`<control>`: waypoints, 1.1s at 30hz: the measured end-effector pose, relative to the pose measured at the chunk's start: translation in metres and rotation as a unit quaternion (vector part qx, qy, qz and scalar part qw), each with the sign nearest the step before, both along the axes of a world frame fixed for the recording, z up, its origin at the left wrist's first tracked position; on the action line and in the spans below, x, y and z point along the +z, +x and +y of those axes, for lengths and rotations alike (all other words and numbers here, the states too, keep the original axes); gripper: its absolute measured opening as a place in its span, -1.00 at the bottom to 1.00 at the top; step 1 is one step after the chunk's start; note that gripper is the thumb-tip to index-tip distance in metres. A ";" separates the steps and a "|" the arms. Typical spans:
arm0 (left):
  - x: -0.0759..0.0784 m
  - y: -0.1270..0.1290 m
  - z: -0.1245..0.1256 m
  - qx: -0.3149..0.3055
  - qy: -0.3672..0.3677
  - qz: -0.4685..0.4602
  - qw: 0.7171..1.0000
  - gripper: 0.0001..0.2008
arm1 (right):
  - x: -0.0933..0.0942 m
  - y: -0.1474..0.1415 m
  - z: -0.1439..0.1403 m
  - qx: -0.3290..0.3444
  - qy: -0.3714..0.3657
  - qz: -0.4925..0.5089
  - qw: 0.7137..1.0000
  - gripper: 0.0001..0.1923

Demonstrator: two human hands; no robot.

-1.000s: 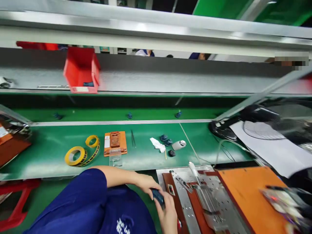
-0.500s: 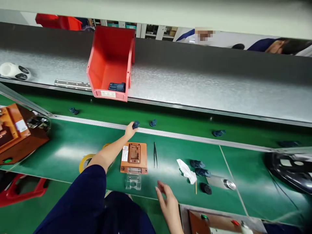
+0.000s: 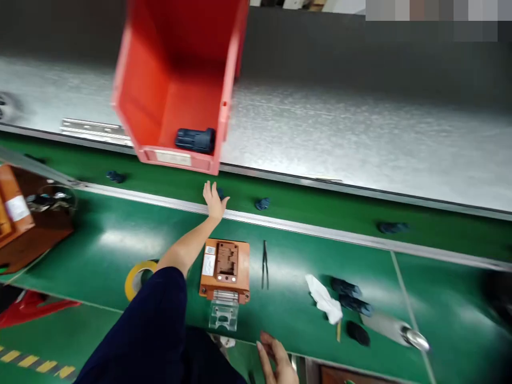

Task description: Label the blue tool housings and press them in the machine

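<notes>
**Left hand out at the belt's edge**

The left hand (image 3: 214, 200) stretches far forward, fingers spread, a small dark part (image 3: 220, 192) just beyond them on the green belt (image 3: 304, 205) (touching or not, I cannot tell). The right hand (image 3: 278, 360) hovers low, fingers loosely spread, holding nothing, near the orange fixture (image 3: 226, 269).

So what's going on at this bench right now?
A person in a dark blue sleeve reaches the left hand out over the rail to a small dark part on the far green belt, fingers spread on it, not closed. The right hand hangs open at the near edge, holding nothing. An orange jig, tweezers and a tape roll lie on the bench; a red bin holds one dark part.
</notes>
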State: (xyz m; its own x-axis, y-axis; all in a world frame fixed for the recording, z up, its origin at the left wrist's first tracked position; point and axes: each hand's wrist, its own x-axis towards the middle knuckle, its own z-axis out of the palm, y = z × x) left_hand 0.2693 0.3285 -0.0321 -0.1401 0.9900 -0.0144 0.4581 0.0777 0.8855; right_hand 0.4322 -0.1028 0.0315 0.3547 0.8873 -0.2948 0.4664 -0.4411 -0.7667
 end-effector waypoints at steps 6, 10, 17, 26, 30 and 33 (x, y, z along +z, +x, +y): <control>0.003 0.100 0.004 -0.138 -0.033 -0.183 0.973 -0.35 | 0.010 0.001 0.006 0.051 0.016 -0.030 0.998 -0.60; 0.006 0.142 0.012 -0.122 -0.125 -0.271 0.947 -0.51 | 0.020 -0.004 0.006 0.044 0.016 -0.028 0.998 -0.64; 0.047 0.106 -0.049 -0.186 -0.283 -0.475 0.812 -0.62 | 0.025 0.013 0.012 0.023 0.021 -0.007 0.999 -0.64; 0.089 0.044 -0.216 -0.123 -0.424 -0.523 0.729 -0.47 | 0.036 0.034 0.116 0.176 0.170 0.054 0.968 -0.27; 0.089 0.035 -0.261 -0.064 -0.429 -0.506 0.745 -0.49 | 0.034 0.024 0.134 0.332 0.163 0.078 0.926 0.01; 0.085 0.018 -0.285 -0.011 -0.382 -0.415 0.825 -0.40 | 0.019 0.015 0.144 0.373 0.163 0.097 0.908 -0.03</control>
